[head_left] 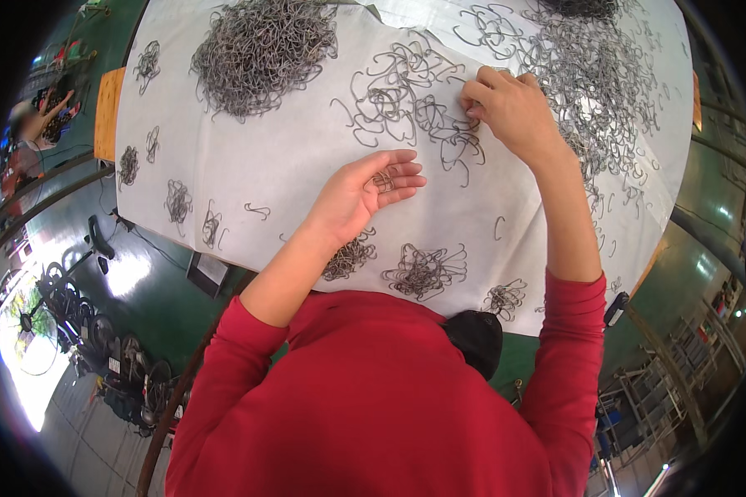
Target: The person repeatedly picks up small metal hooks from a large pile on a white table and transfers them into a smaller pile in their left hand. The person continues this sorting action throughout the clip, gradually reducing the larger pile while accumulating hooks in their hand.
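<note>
Bent grey wire hooks lie all over the white-covered table (249,170). My left hand (373,186) is held palm up above the near middle, with a few wire hooks (383,180) in the palm under loosely curled fingers. Farther right, my right hand (506,108) reaches down with thumb and fingers pinched at the edge of a loose spread of hooks (389,95). A hook shows at its fingertips, partly hidden by them. Below my left wrist sits a small pile of hooks (350,258), and another pile (425,272) lies to its right near the table edge.
A large heap of hooks (261,58) stands at the far left, and a broad scatter (605,108) covers the right side. Small bunches (178,201) line the left edge. Beyond the table are a green floor (149,273), a person (37,128) and parked bicycles (99,348).
</note>
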Demonstrator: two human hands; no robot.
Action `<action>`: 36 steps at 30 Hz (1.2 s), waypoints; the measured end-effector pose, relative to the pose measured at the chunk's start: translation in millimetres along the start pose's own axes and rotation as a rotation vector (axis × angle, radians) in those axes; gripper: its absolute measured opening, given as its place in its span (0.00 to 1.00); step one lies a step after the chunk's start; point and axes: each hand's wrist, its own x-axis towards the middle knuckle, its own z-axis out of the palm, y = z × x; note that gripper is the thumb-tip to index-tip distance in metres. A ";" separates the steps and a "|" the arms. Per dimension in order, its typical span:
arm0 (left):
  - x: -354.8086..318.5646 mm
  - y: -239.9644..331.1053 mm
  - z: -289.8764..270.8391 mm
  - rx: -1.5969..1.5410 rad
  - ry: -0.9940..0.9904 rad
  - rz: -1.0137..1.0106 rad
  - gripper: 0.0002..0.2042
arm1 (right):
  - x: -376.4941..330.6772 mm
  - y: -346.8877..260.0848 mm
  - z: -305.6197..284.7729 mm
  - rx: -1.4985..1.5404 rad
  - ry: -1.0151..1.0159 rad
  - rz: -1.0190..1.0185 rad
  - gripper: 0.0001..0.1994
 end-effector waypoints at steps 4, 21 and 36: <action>-4.4 -2.7 -7.1 -0.016 0.020 0.003 0.18 | -4.6 -0.6 3.2 -0.014 -0.027 -0.008 0.03; 8.1 -10.4 11.8 -0.227 -0.025 -0.042 0.18 | -60.3 -98.7 -1.5 0.780 0.188 0.509 0.11; -19.5 14.8 -32.4 -0.163 0.180 0.112 0.15 | -42.3 -91.2 32.3 0.528 0.307 0.759 0.16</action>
